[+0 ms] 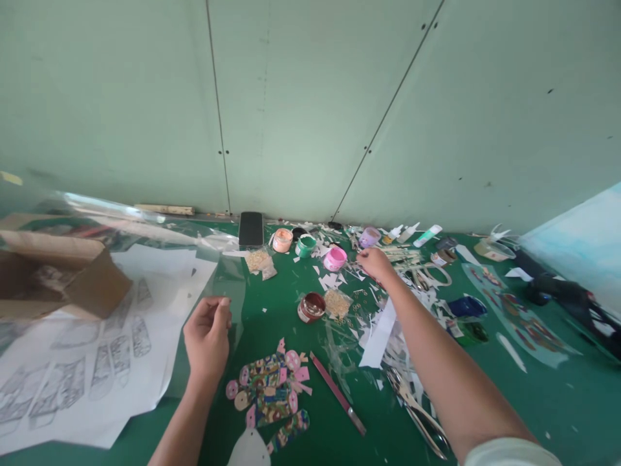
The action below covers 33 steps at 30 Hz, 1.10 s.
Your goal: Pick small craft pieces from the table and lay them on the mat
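Head view: the right hand (373,262) reaches toward the far side of the green desk (272,317), just right of the pink jar (334,259) and on the near side of the lilac jar (369,237); its fingertips look drawn together, but I cannot tell how far they close or whether anything small is between them. The left hand (208,330) is curled, thumb against forefinger, above the clear sheet, with no object visible in it. The painted cut-out figure (272,391) lies between the forearms, to the near right of the left hand and clearly closer to it; its long axis leans slightly rightward going away. Beside it, the craft knife (338,395) slants from far left to near right. The pink jar holds pink paint, the green jar (305,246) green, the peach jar (282,241) a peach shade; the contents of the dark red jar (311,308) are unclear. A clear bag (338,303) contains small pale-gold pieces. At far left, the open cardboard box (99,285) has something pale inside.
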### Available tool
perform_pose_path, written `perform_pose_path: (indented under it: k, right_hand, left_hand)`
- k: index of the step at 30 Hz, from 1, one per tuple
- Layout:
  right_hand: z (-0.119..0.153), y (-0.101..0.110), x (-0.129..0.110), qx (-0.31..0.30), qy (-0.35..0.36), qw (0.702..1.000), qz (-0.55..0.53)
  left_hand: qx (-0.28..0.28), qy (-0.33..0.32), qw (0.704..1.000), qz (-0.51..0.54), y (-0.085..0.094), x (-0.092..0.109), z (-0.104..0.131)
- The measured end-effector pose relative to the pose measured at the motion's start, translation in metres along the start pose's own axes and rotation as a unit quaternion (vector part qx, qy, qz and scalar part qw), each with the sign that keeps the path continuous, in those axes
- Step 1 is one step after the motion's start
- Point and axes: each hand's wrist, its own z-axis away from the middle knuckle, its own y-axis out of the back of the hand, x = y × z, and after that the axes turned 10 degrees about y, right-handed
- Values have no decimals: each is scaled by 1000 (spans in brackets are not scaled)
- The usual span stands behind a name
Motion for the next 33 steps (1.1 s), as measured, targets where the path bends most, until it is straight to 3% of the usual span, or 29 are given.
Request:
perform_pose_path:
  k: [6,11,19,24,33]
  right_hand:
    - [17,0,11,6,32,991,-127]
    - [23,-5,9,54,32,976,-206]
    - [10,-7,-10,90,32,988,-124]
    - [2,-9,-27,71,32,992,-98]
    - [26,-1,-23,96,3,967,-237]
  left_hand:
    - [1,6,1000,8,-1,-2,0]
    - [2,1,1000,10,-1,-2,-1]
    - [-2,0,1000,19,-4,-2,-1]
    - [2,-7,1000,20,-3,-3,-2]
    - [4,-3,1000,24,-4,2,0]
